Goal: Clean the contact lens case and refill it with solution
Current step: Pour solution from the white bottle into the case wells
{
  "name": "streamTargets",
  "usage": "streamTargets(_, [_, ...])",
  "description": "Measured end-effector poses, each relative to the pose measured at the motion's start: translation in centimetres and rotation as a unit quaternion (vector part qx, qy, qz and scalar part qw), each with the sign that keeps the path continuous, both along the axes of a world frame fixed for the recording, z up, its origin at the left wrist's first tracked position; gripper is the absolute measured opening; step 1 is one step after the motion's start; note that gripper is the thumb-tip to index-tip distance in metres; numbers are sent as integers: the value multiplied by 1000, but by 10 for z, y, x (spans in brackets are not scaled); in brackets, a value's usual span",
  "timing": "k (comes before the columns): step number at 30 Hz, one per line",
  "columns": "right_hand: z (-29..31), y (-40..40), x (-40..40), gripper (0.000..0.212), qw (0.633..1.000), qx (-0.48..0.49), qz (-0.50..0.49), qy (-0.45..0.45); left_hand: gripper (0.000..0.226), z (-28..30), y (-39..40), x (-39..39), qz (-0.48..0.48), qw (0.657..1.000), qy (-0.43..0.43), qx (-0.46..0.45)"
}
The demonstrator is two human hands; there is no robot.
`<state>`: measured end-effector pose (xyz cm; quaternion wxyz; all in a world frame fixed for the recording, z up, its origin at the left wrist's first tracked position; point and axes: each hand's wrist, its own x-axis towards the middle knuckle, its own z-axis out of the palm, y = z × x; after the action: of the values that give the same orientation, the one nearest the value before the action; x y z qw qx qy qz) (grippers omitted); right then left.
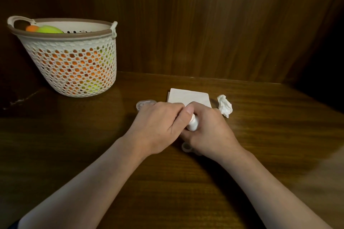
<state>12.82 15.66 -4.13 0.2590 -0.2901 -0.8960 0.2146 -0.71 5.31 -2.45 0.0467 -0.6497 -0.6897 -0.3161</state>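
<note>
Both hands meet mid-tabletop (pixel 74 154) on small white solution bottle (pixel 192 124): right hand (pixel 210 132) grip wraps its body, left hand (pixel 158 126) grip pinches its top. Clear lens case part (pixel 186 147) under right hand; clear lid (pixel 146 103) beside folded tissue (pixel 189 97).

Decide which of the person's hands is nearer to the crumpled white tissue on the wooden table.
Right. The right hand lies just beside the crumpled white tissue; the left hand sits farther away, beyond the small white bottle.
</note>
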Motion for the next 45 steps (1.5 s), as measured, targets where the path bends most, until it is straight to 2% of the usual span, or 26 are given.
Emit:
streamTargets(4, [-2, -3, -1, 45, 1000, 11, 0, -6, 54, 1, -2, 1, 12, 1000, 25, -5])
streamTargets(7, [-1, -4, -1, 43, 1000, 5, -6, -11, 48, -2, -2, 1, 14, 1000, 23, -1])
streamTargets(11, [3, -5, 2, 37, 998, -63, 14, 19, 55, -6, -4, -1, 20, 987, -147, 57])
streamTargets(16, [7, -4, 2, 32, 999, -25, -4, 44, 58, -9, -3, 4, -12, 958, -283, 40])
streamTargets(20, [8, 0, 7, 32, 993, -60, -22, 95, 58, -7, -3, 6, -38, 942, -329, 59])
streamTargets(23, [10, 3, 10, 43, 972, -169, -39, 161, 49, -5, -5, 6, -61, 932, -351, 65])
streamTargets(24, [12, 6, 11, 47, 953, -237, -50, 183, 46, -5, -5, 6, -66, 931, -354, 63])
streamTargets(25, [14, 9, 11, 51, 916, -336, -49, 216, 45, -5, -5, 6, -68, 931, -355, 61])
streamTargets(27, [15, 15, 11, 57, 781, -545, 4, 305, 45, -5, -6, 5, -70, 935, -344, 53])
streamTargets(28, [17, 17, 13, 57, 715, -614, 33, 334, 46, -5, -6, 4, -74, 939, -334, 42])
streamTargets(32, [20, 20, 17, 54, 498, -760, 53, 415, 51, -7, -8, 4, -91, 961, -257, -42])
streamTargets(34, [22, 20, 15, 51, 425, -787, 6, 447, 46, -9, -7, 5, -102, 966, -229, -60])
streamTargets(36, [21, 20, 12, 46, 373, -790, -43, 485, 40, -10, -7, 7, -109, 967, -221, -67])
streamTargets(38, [17, 20, 12, 41, 337, -789, -56, 511, 36, -10, -6, 9, -109, 970, -205, -75])
streamTargets(42, [10, 21, 14, 26, 305, -790, -45, 530, 53, -11, -4, 11, -98, 974, -189, -75])
streamTargets(45, [8, 20, 14, 26, 301, -785, -23, 541, 63, -9, -4, 4, -83, 976, -182, -87])
